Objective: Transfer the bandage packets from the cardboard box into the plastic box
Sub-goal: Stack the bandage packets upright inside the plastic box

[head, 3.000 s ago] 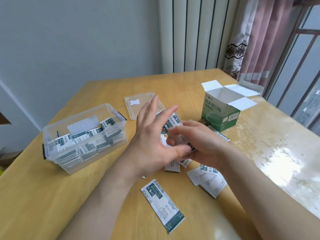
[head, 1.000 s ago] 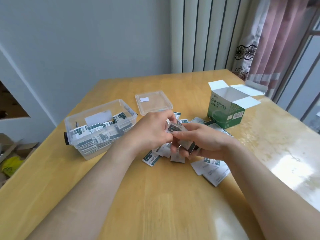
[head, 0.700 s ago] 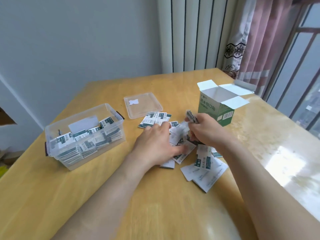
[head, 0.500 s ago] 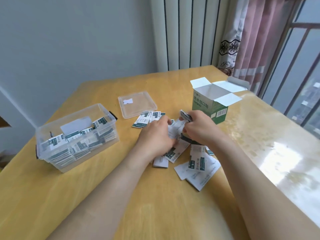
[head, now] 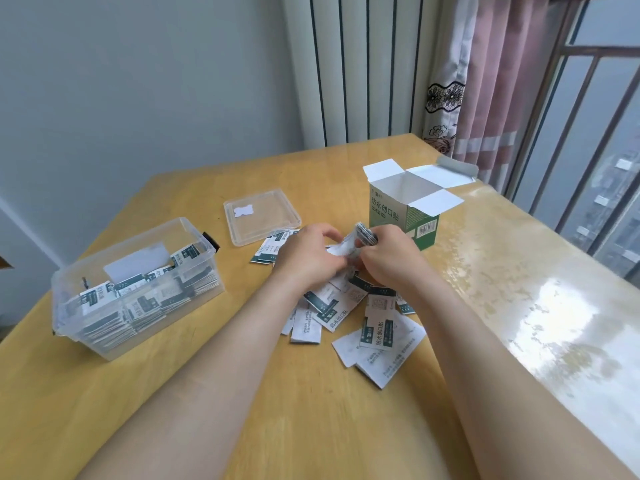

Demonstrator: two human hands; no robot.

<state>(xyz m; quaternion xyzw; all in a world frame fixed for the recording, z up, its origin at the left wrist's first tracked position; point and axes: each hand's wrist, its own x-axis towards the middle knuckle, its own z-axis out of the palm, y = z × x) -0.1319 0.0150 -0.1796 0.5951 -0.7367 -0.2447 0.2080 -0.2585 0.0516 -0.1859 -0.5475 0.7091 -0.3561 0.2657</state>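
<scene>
Right hand [head: 391, 259] is curled tight around a small stack of bandage packets [head: 365, 234], held up on edge just in front of the cardboard box [head: 401, 220] - that one's green, upright, flaps wide open. Left hand [head: 308, 256] sits right up against it, fingers curled onto a pale packet [head: 342, 249] between the two hands. The loose packets [head: 346, 306] are scattered on the table [head: 311, 410] under and just near side of the hands. The plastic box [head: 104, 341] is off to the left, well apart, already holding lots of packets - its clear lid [head: 261, 220] lies flat behind the pile.
</scene>
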